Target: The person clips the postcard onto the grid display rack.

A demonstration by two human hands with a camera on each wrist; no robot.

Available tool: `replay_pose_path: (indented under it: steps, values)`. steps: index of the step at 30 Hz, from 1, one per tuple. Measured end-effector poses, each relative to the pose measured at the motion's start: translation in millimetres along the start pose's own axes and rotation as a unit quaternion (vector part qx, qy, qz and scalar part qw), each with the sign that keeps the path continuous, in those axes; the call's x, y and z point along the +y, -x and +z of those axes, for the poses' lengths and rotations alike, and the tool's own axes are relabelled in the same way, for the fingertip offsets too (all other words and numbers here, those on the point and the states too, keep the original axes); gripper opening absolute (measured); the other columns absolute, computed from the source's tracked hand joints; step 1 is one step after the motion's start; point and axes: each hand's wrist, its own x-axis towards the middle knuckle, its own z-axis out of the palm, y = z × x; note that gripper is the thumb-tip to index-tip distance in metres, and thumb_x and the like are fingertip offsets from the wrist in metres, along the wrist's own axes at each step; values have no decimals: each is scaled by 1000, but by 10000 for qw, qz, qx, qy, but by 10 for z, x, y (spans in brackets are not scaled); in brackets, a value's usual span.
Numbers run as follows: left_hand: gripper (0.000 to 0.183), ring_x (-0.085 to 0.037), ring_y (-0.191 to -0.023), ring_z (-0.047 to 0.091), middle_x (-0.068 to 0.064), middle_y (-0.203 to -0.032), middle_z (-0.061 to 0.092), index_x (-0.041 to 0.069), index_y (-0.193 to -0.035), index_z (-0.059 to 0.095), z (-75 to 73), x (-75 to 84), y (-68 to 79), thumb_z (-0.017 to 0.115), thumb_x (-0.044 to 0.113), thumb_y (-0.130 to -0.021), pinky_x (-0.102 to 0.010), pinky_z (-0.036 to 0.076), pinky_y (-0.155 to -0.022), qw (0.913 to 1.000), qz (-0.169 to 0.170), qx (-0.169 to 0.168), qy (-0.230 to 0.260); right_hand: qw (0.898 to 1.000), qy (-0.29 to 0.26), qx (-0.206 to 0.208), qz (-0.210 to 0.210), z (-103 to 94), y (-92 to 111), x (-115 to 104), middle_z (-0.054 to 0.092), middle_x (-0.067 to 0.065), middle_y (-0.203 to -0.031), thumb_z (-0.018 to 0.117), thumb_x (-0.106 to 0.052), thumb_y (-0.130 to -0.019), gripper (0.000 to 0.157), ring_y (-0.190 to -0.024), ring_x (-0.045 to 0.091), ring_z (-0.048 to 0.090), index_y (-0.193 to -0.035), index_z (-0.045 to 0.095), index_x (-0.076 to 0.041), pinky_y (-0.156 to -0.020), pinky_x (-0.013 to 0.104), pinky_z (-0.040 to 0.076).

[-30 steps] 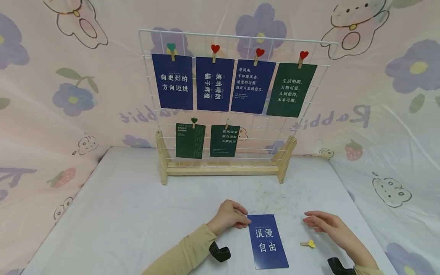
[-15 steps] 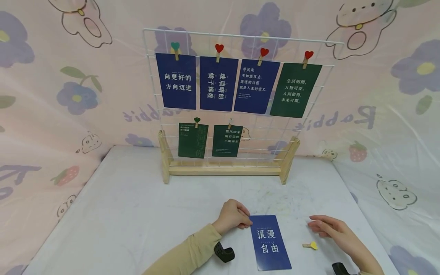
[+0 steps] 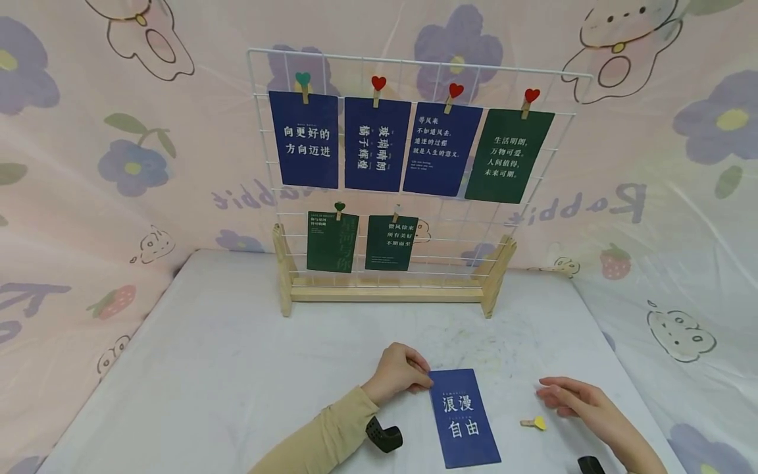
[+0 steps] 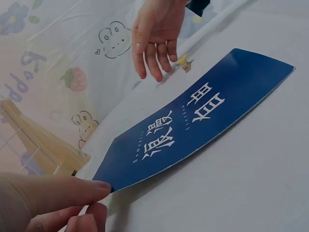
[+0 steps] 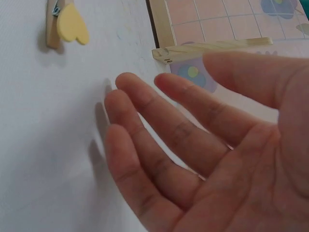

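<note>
A blue card (image 3: 464, 438) with white Chinese characters lies on the white table. My left hand (image 3: 398, 374) pinches its upper left corner between thumb and fingers. In the left wrist view the same card (image 4: 193, 130) bends slightly, its pinched corner raised. To the right of the card lies a small wooden clothespin with a yellow heart (image 3: 537, 423). My right hand (image 3: 583, 405) hovers just above and right of that clothespin, fingers loosely extended, not touching it. In the right wrist view the palm of the right hand (image 5: 212, 150) holds nothing, and the heart clothespin (image 5: 67, 24) sits beyond the fingertips.
Behind the hands stands a white wire grid (image 3: 450, 227) on a wooden base (image 3: 385, 294). Several blue and green cards hang on it from heart clothespins, in two rows. Patterned cloth (image 3: 177, 131) covers the back and sides of the white table (image 3: 207, 368).
My right hand has moved a little to the right and down, toward the near edge. The left hand keeps its pinch on the card corner. The head view has shifted slightly.
</note>
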Motion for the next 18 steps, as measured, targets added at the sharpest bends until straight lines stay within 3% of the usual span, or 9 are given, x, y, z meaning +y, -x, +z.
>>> replay_pose_path:
  steps: [6, 12, 18]
  values:
    - [18, -11, -55, 54, -1, -67, 62, 1, -80, 71, -113, 44, 13, 83, -2, -67, -25, 49, -50, 10000, 31, -25, -6, 9997, 31, -163, 153, -13, 11, 41, 66, 17, -112, 50, -33, -101, 54, -91, 21, 63, -131, 47, 12, -75, 29, 54]
    - [17, -17, -67, 62, -7, -75, 67, 0, -85, 70, -242, 89, -10, 79, -4, -71, -35, 56, -66, 9975, -326, -5, 627, 9989, -77, -454, 48, -48, 37, 54, 66, 15, -110, 51, -27, -100, 50, -87, 21, 61, -132, 47, 12, -70, 31, 52]
    - [17, -17, -70, 65, -11, -78, 70, -3, -91, 67, -328, 127, -22, 75, -3, -76, -35, 57, -70, 9927, -560, -80, 1065, 9977, -161, -647, 90, -63, 51, 85, 67, 13, -108, 52, -26, -100, 49, -85, 23, 61, -131, 48, 11, -67, 33, 52]
